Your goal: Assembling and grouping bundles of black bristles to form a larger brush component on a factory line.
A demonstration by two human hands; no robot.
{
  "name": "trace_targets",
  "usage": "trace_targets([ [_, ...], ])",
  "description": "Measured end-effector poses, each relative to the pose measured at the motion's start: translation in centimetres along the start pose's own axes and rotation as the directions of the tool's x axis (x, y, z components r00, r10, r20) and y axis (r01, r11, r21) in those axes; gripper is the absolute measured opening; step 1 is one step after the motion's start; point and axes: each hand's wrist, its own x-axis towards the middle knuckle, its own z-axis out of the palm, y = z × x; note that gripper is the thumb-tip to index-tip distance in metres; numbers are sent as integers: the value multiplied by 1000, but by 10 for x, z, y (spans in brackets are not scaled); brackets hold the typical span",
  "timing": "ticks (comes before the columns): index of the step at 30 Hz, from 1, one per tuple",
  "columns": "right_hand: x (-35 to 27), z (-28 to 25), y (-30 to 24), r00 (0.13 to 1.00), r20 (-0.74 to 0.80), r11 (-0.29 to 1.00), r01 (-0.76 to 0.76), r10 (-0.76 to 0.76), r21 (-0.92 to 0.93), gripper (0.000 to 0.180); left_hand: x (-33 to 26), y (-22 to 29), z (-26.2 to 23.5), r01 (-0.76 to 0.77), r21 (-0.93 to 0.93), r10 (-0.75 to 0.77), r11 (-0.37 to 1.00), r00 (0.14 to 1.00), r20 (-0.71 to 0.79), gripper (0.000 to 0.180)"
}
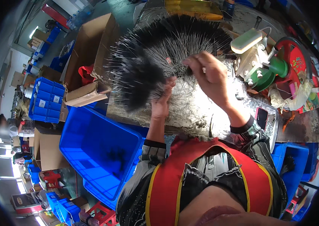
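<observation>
A wide fan of thin pale stems with black bushy ends (182, 37) spreads over the worktable (186, 109). In front of it, at the left, is a dense black tuft of such stems (138, 79). My left hand (161, 101) is closed at the inner side of this tuft, its fingers partly hidden by the black fibres. My right hand (210, 73) is held above the table's middle, thumb and fingers pinched together near the stems' inner ends. What the pinch holds is too small to make out. Between my hands lies a small reddish spot (168, 60) among the stems.
To the right stands a green machine with a red wheel (295, 56) beside a white lamp (246, 41). A phone (261, 117) lies in a metal tray (274, 128). At the left are an open cardboard box (88, 49), stacked blue crates (46, 100) and a large blue bin (95, 139).
</observation>
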Motion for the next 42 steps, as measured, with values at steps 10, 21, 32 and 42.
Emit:
trace_targets([
  [10,20,21,30,955,83,856,-292,285,427,23,-8,-41,-28,-13,589,-48,808,995,88,16],
  [21,11,10,10,910,412,958,-85,-37,275,30,-10,-88,-51,-19,689,25,725,1000,2,19],
  [32,-14,14,3,922,368,935,-17,-123,355,20,1,-53,-27,-117,740,-6,662,987,162,37],
  [42,-17,-35,-36,985,-127,852,162,-113,498,20,-5,-36,-28,97,133,-73,986,981,-180,17],
])
